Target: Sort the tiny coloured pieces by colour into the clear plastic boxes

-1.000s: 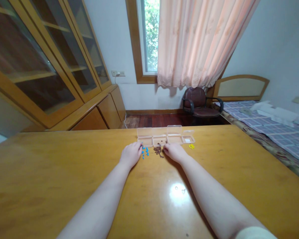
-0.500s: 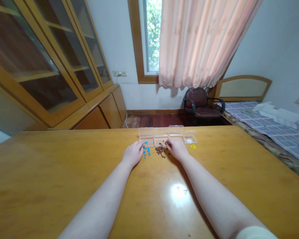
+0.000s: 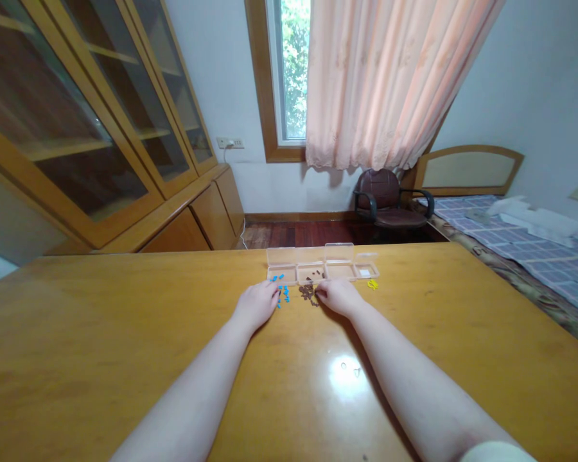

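Note:
My left hand rests at the left edge of the small blue pieces, its fingertips pinched together among them. Whatever lies between those fingertips is too small to make out. At the right side of a pile of small brown pieces, my right hand has its thumb and fingers closed; their tips touch the pile's edge. Just beyond both hands stands a clear plastic compartment box with its lids raised. A few blue pieces lie in its left compartment, and several brown ones in the compartment beside it.
Small yellow pieces lie by the box's right end, where a white square shows in the last compartment. The wooden table ends just behind the box. Beyond are an office chair, a bed and a glass-door cabinet.
Both hands have drawn back slightly from the box toward the piles. More blue pieces show in the left compartment, and the brown ones in the second compartment are less covered by my right hand.

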Tool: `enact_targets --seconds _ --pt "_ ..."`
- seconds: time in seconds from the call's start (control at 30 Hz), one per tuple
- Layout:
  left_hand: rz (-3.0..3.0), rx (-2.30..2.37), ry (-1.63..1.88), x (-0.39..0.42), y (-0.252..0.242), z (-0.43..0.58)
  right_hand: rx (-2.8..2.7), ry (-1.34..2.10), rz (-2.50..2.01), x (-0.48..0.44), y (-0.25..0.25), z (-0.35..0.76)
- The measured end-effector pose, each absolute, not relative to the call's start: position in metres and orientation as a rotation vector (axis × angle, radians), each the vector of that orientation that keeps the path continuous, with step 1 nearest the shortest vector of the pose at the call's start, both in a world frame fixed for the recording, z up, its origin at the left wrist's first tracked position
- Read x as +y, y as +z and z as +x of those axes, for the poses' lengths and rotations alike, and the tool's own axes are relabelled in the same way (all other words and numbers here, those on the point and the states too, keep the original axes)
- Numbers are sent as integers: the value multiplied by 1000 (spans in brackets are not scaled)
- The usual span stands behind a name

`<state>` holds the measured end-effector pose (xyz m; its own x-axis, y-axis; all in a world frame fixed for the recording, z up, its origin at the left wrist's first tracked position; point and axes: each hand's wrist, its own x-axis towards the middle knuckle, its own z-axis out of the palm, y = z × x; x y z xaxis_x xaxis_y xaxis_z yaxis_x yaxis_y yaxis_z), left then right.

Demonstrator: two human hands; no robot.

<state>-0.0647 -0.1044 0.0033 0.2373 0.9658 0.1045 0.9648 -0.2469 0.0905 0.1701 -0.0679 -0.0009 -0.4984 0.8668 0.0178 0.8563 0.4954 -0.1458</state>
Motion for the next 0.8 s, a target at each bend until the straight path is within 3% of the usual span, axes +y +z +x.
enact_targets --seconds 0.23,0.8 --pt "2473 1957 -16 -115 8 -73 -2664 74 -1597 -69 -2 166" --pt "2520 1724 -11 -113 8 -67 -2652 135 -1594 -72 6 170"
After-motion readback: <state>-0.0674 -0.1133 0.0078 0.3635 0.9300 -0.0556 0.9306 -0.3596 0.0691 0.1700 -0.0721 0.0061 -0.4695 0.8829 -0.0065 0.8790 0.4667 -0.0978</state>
